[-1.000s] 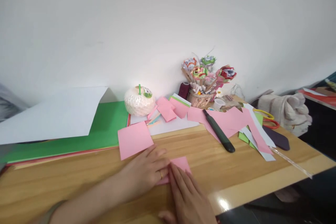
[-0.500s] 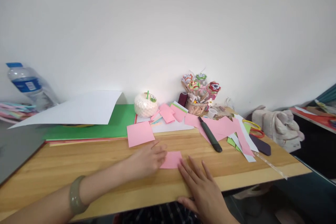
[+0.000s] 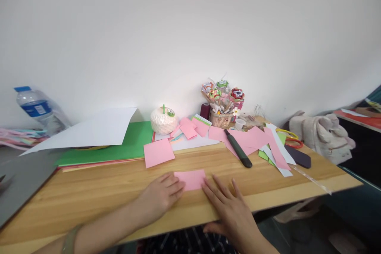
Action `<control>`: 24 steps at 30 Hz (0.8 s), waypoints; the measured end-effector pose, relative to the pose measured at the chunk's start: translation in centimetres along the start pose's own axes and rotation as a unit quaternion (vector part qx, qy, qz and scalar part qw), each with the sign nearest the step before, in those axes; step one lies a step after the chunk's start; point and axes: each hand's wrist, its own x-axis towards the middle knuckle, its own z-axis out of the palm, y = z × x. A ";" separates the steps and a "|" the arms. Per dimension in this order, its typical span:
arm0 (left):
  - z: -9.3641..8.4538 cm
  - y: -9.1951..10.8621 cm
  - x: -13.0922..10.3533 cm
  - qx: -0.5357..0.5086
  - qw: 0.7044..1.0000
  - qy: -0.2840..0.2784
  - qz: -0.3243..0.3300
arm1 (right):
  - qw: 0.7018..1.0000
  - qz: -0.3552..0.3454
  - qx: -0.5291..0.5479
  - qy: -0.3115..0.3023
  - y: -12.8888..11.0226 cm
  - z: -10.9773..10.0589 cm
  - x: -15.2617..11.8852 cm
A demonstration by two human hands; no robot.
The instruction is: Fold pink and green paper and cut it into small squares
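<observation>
An oblong piece of pink paper [image 3: 192, 179] lies on the wooden table between my hands. My left hand [image 3: 162, 194] is closed, its bent fingers together on the paper's left end; the thumb is largely hidden. At the right end, the fingertips of my right hand [image 3: 230, 208] touch the paper, the fingers spread and flat and the thumb stretched out near the table edge. Just beyond lies a larger pink sheet [image 3: 159, 153]. Further right, a dark box cutter [image 3: 238, 149] rests on pink paper offcuts [image 3: 256, 138].
Green sheets [image 3: 137, 139] and a curled white sheet [image 3: 95, 127] lie at the left, near a water bottle [image 3: 38, 107]. Along the wall stand a netted white fruit [image 3: 163, 122] and a basket of paper flowers [image 3: 222, 120]. Scissors [image 3: 293, 143] and a dark phone [image 3: 299, 156] are at the right.
My left hand has slid left and down along the pink paper, uncovering more of it. My right hand stays at the right end. The camera view has shifted slightly.
</observation>
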 end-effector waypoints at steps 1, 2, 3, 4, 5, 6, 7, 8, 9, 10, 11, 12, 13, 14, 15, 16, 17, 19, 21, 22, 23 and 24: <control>0.0 -0.2 -0.5 -0.003 1.000 -0.006 0.005 | 1.000 0.001 -0.001 0.001 0.0 0.2 -0.1; 0.0 -0.5 -1.0 -0.007 1.000 -0.016 0.007 | 1.000 0.002 -0.003 0.003 0.0 0.4 -0.1; 0.1 -0.7 -1.5 -0.011 1.000 -0.028 0.008 | 1.000 0.002 -0.007 0.004 0.0 0.6 -0.2; 0.1 -0.8 -1.9 -0.016 0.999 -0.039 0.008 | 1.000 0.001 -0.011 0.006 0.1 0.8 -0.2; 0.2 -1.0 -2.2 -0.022 0.999 -0.048 0.007 | 1.000 0.001 -0.017 0.007 0.1 0.9 -0.2; 0.3 -1.1 -2.5 -0.029 0.998 -0.054 0.006 | 1.000 -0.001 -0.025 0.008 0.0 1.0 -0.2; 0.4 -1.2 -2.7 -0.039 0.998 -0.057 0.002 | 0.999 -0.004 -0.035 0.011 0.0 1.0 -0.2; 0.5 -1.2 -2.9 -0.049 0.997 -0.059 0.000 | 0.999 -0.007 -0.047 0.017 -0.1 1.0 -0.2; 0.6 -1.3 -3.1 -0.059 0.997 -0.059 -0.004 | 0.998 -0.011 -0.059 0.025 -0.2 1.0 -0.2; 0.7 -1.3 -3.2 -0.068 0.996 -0.060 -0.008 | 0.997 -0.014 -0.073 0.035 -0.2 0.9 -0.2; 0.7 -1.4 -3.3 -0.076 0.995 -0.062 -0.011 | 0.995 -0.020 -0.086 0.049 -0.3 0.8 -0.3; 0.8 -1.4 -3.4 -0.080 0.995 -0.062 -0.014 | 0.993 -0.024 -0.099 0.063 -0.2 0.7 -0.5; 0.7 -1.3 -3.6 -0.080 0.995 -0.061 -0.015 | 0.991 -0.027 -0.107 0.075 0.0 0.5 -0.7; 0.7 -1.2 -3.6 -0.076 0.995 -0.056 -0.017 | 0.990 -0.028 -0.111 0.085 0.4 0.4 -0.9; 0.6 -1.1 -3.6 -0.067 0.996 -0.048 -0.019 | 0.989 -0.022 -0.111 0.093 1.1 0.2 -1.0; 0.6 -0.8 -3.5 -0.055 0.998 -0.036 -0.022 | 0.989 -0.006 -0.107 0.098 2.0 0.0 -1.1; 0.5 -0.5 -3.3 -0.042 0.998 -0.024 -0.029 | 0.989 0.026 -0.103 0.105 3.1 -0.2 -1.1; 0.3 0.2 -2.4 -0.028 0.998 -0.014 -0.060 | 0.977 0.154 -0.107 0.106 5.8 -0.6 -0.4; 0.2 0.8 -1.0 -0.041 0.992 -0.033 -0.114 | 0.963 0.218 -0.122 0.101 8.6 -0.8 1.0; 0.1 0.8 -0.3 -0.060 0.988 -0.054 -0.130 | 0.957 0.241 -0.130 0.093 9.8 -0.7 1.7; 0.0 0.7 0.5 -0.084 0.984 -0.070 -0.137 | 0.954 0.255 -0.134 0.080 10.8 -0.6 2.5; 0.0 0.4 1.1 -0.115 0.982 -0.085 -0.123 | 0.952 0.266 -0.139 0.066 11.6 -0.4 3.3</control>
